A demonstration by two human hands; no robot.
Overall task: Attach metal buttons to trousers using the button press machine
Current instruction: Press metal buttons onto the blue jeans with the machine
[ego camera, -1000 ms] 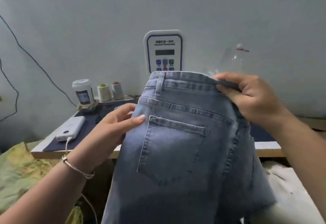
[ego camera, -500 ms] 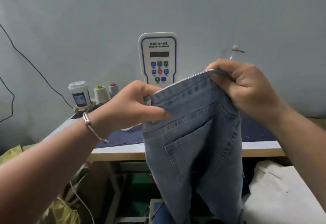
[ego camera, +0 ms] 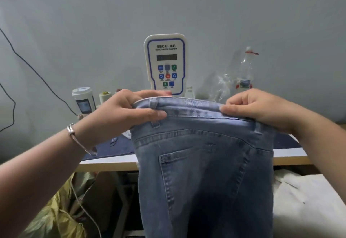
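Centre frame: faded light-blue denim trousers (ego camera: 204, 162) held up by the waistband, back pocket side facing the camera, legs hanging below the desk (ego camera: 104, 163) edge. Left hand (ego camera: 123, 112) pinches the waistband beside a belt loop, thumb in front, fingers behind. Right hand (ego camera: 262, 110), centre right, curls over the waistband's other end. Hands well apart, band taut between them.

White control panel with blue border and coloured keys (ego camera: 164, 63) stands behind, upper centre; the press head is hidden.

Judgement: step is orienting the garment. Front closure is not showing, so turn the waistband round, keep it flat and single-layered, fingers clear of the die.
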